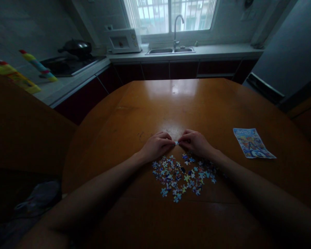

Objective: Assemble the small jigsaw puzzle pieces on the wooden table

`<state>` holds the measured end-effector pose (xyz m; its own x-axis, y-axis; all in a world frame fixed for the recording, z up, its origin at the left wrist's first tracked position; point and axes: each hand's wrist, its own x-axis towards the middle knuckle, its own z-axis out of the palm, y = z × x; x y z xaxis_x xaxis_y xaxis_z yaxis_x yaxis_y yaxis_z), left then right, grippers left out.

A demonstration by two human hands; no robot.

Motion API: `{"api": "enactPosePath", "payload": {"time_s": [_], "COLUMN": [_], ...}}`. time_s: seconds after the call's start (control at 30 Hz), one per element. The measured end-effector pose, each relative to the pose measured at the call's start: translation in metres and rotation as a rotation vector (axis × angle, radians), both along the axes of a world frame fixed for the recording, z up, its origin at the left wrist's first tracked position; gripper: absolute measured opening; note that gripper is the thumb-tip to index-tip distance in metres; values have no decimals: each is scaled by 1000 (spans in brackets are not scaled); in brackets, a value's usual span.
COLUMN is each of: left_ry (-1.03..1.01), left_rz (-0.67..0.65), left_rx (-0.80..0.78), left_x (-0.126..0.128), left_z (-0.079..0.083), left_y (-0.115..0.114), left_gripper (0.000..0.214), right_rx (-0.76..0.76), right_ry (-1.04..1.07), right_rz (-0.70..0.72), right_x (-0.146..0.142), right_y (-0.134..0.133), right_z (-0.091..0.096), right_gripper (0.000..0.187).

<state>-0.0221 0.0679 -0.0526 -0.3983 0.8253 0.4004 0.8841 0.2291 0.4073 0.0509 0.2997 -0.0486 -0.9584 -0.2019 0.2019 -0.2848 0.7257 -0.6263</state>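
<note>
Between my two hands, just beyond the loose pile, is a small pale jigsaw puzzle piece; whether it is one piece or two joined is too small to tell. My left hand pinches its left side with thumb and forefinger. From the other side, the fingertips of my right hand are closed on its right edge. A heap of loose jigsaw pieces, mostly blue, white and yellow, lies spread on the wooden table nearer to me, partly under my right wrist.
A colourful printed sheet lies on the wooden table to the right. Beyond are a counter with a sink, a microwave and a stove with a pan. Bottles stand at left, a fridge at right.
</note>
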Motion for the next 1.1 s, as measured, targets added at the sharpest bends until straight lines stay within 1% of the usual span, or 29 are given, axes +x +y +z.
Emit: {"api": "enactPosePath", "payload": {"time_s": [0.27, 0.4, 0.47, 0.6, 0.7, 0.9, 1.0, 1.1], "left_ry": [1, -14, -17, -18, -24, -13, -14, -13], "left_rz": [-3, -1, 6, 5, -7, -16, -17, -17], "left_rx": [-29, -48, -56, -57, -54, -43, -35, -34], "left_x": [-1, 0, 0, 0, 0, -1, -2, -3], "left_z": [0, 1, 2, 2, 3, 4, 3, 1], "left_y": [-1, -1, -1, -1, -1, -2, -3, -3], "left_gripper": [21, 21, 21, 22, 23, 24, 24, 24], "right_rx": [-11, -14, -44, -169, -289, -494, -615, -709], "right_ry": [6, -15, -3, 8, -103, -279, -362, -376], "right_rz": [0, 56, 11, -277, -387, -494, -498, -489], "right_x": [0, -7, -12, -25, -30, -31, -29, -29], "right_y": [-1, 3, 10, 29, 40, 47, 49, 53], "right_z": [2, 4, 4, 2, 2, 11, 16, 17], "right_gripper": [8, 11, 12, 15, 16, 15, 13, 10]}}
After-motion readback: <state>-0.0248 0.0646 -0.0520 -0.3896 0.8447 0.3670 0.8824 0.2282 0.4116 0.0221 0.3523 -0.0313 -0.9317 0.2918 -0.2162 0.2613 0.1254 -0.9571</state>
